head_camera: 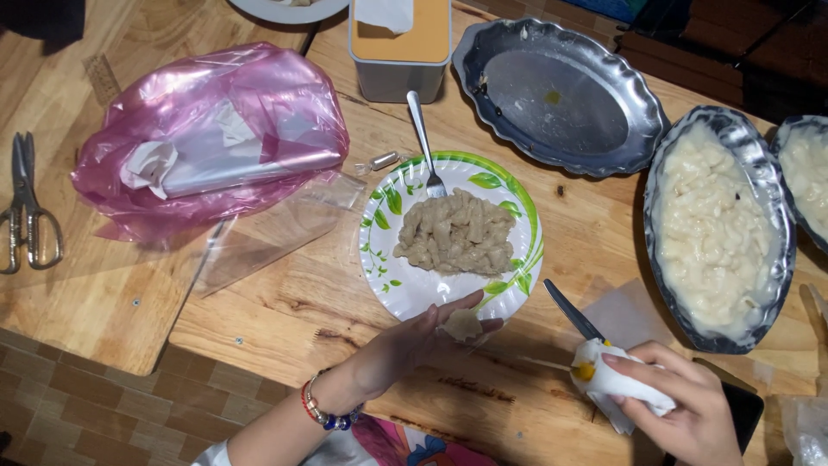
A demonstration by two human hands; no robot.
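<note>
While your left hand sits at the near rim of the paper plate, it cups a small beige lump of dough w/ fingers half curled, thumb tucked under — a loose cradle, not a squeeze. Lump rests on the fingertips, just touching the plate edge.

Your right hand is closed round a knife whose handle is wrapped in white tissue; dark blade pts up-left toward the plate, clear of it. A yellowish smear shows at the tissue's front end.

Handling, by my read: dough looks soft, damp, prob. sticky; light. It'll dent and smear if pinched hard. Best held from below on flat finger pads, as you have it, w/ thumb only steadying. The pile of same pieces mid-plate looks equally soft & clumped; pick at an outer piece, not the middle.

Around you:
- fork lies w/ tines on far rim of plate, handle pointing away.
- pink plastic bag to the left, clear film beside it.
- scissors far left on the table, well apart.
- empty metal tray beyond the plate; 2nd metal tray to the right, full of pale creamy pieces; a 3rd dish at right edge, partly cut off.
- grey box w/ tan lid at top centre.

Can't tell what's under the tissue beyond the handle.
</note>
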